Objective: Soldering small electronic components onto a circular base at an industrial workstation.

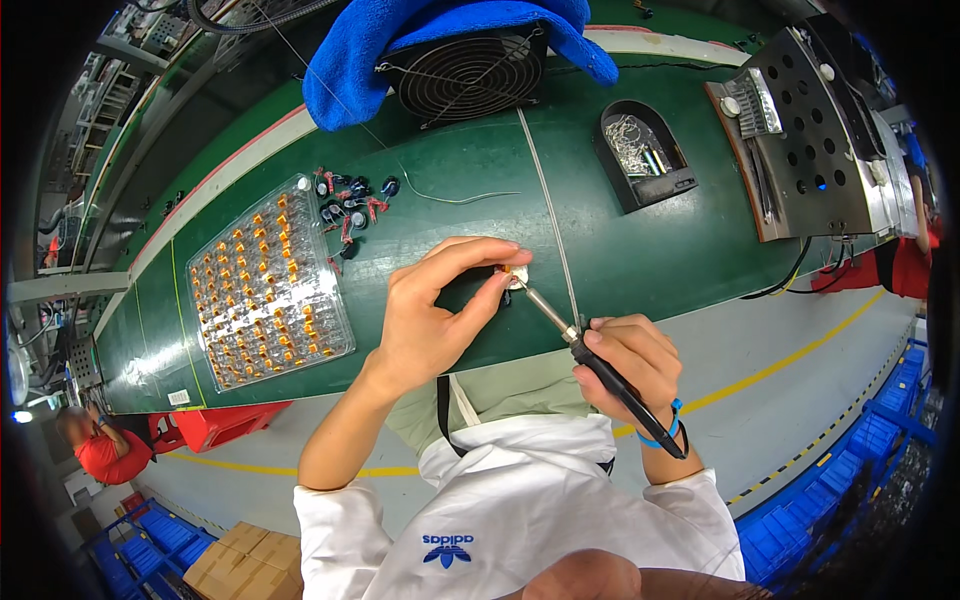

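I have the right hand [635, 365] gripping a soldering iron [612, 383], tip at the small pale part [518, 272] that my left hand [435, 315] pinches, nearside of the fan [470, 76]; left of the fan, a clear tray [327, 262]; right, a black bin [660, 188].

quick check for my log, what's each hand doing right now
Left hand: closed, pinching a small whitish part.
Right hand: closed around a soldering iron.

Grey floor [760, 425] with yellow line [790, 357]
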The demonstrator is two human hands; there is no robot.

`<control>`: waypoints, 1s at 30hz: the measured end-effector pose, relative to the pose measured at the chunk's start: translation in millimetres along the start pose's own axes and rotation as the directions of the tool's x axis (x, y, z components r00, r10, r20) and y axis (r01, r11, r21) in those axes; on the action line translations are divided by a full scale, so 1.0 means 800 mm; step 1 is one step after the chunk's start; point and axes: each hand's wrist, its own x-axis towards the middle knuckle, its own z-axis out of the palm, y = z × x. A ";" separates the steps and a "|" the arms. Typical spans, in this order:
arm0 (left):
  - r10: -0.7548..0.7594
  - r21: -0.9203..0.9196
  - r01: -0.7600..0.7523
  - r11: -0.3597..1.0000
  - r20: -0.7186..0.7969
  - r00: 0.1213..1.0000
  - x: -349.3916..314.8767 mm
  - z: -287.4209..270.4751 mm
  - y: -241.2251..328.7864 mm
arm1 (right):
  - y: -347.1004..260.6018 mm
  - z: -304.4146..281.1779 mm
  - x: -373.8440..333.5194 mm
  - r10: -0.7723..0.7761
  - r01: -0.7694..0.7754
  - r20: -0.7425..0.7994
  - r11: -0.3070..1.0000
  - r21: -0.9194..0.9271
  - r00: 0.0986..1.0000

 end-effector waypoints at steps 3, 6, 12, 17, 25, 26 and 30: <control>0.012 0.013 -0.012 1.000 0.003 1.000 0.000 0.000 -0.001 | 0.001 0.000 -0.001 -0.002 0.002 0.002 1.000 -0.004 1.000; 0.012 0.004 -0.012 1.000 0.002 1.000 0.001 0.000 -0.001 | 0.000 0.000 0.000 -0.003 0.003 -0.001 1.000 -0.002 1.000; -0.004 -0.004 0.004 1.000 -0.003 1.000 -0.001 0.000 -0.002 | 0.001 -0.001 -0.002 -0.003 0.003 0.016 1.000 0.004 1.000; -0.005 0.014 0.005 1.000 -0.002 1.000 0.000 0.000 0.000 | 0.002 0.000 -0.002 -0.009 0.009 0.014 1.000 -0.002 1.000; 0.018 0.041 -0.018 0.999 0.011 1.000 -0.002 -0.001 -0.001 | 0.001 -0.001 -0.004 -0.012 0.012 0.014 1.000 0.003 1.000; 0.027 0.050 -0.027 0.998 0.016 1.000 -0.002 0.000 -0.002 | 0.001 -0.002 -0.005 -0.011 0.011 0.018 1.000 -0.002 1.000; 0.015 0.037 -0.016 0.999 0.013 1.000 0.001 0.001 -0.003 | 0.003 -0.002 -0.003 -0.012 0.012 0.016 1.000 0.002 1.000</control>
